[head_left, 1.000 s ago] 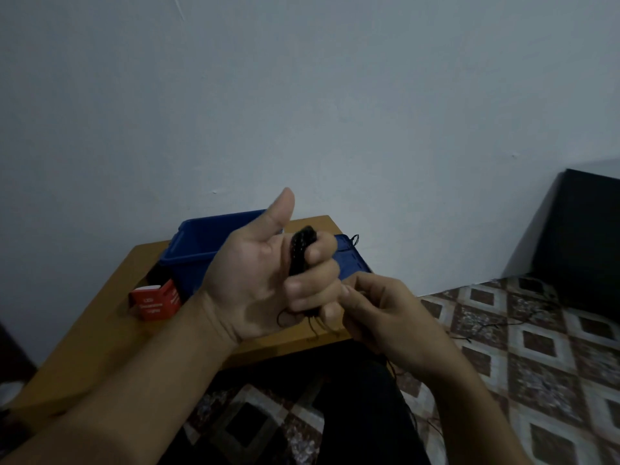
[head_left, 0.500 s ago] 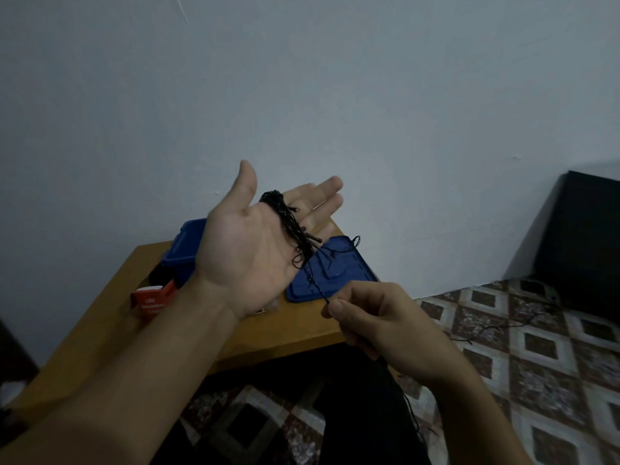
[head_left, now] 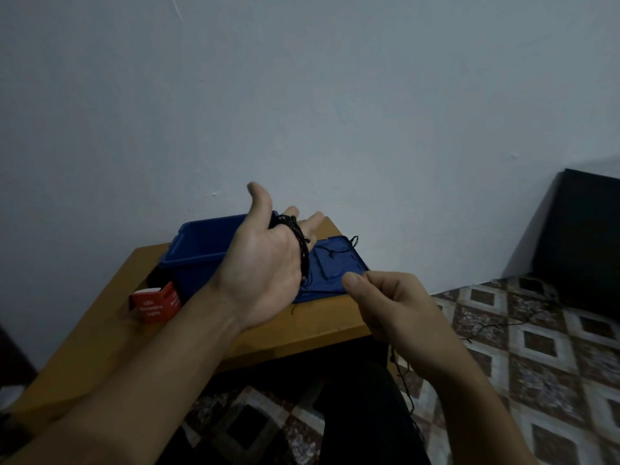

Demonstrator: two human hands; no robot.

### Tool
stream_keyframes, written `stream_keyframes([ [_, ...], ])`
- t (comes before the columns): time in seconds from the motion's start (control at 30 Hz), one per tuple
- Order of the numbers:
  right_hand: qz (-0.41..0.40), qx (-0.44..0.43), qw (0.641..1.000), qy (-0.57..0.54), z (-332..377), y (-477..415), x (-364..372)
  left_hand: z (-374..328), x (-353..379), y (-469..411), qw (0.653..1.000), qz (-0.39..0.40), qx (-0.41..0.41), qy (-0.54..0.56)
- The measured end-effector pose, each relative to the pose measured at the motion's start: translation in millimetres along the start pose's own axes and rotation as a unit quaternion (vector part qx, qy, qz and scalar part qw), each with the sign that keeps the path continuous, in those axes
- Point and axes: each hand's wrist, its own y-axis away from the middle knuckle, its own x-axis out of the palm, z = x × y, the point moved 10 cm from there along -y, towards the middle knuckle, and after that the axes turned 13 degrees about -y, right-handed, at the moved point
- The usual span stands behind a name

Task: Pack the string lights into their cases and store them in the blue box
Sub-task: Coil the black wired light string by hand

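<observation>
Left hand [head_left: 265, 266] was held palm-up, fingers straight and spread, string lights [head_left: 302, 245] looped round them, in front of blue box [head_left: 201, 243]. Right hand [head_left: 392, 307] was curled, strand pinched.

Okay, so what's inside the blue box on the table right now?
The blue box stands open; only bare blue inner wall shows, nothing sticking up. Its floor is hidden by the near wall, and the left hand covers its right end.
</observation>
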Motion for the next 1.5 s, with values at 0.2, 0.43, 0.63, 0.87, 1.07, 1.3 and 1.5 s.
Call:
stream_keyframes([
  [0.2, -0.014, 0.016, 1.0, -0.02, 0, 1, -2, 15, 3, 1, 0.995, 0.04, -0.055, -0.074],
  [0.43, -0.003, 0.008, 0.997, -0.082, 4, 3, 2, 35, 2, 0, 0.982, 0.077, -0.105, -0.134],
  [0.63, -0.014, -0.017, 0.992, -0.128, 11, 3, -4, 48, 5, 6, 0.962, 0.11, -0.143, -0.205],
  [0.87, -0.016, -0.047, 0.988, -0.144, 15, 3, -6, 55, 8, 7, 0.938, 0.16, -0.135, -0.275],
  [1.07, 0.012, -0.062, 0.989, -0.134, 22, 5, -3, 53, 24, 22, 0.92, 0.235, -0.141, -0.281],
  [1.3, -0.028, -0.087, 0.995, -0.043, 25, 3, -7, 50, 37, 31, 0.917, 0.286, -0.131, -0.245],
  [1.5, -0.018, -0.084, 0.996, -0.011, 22, 0, -3, 53, 46, 37, 0.912, 0.342, -0.146, -0.172],
])
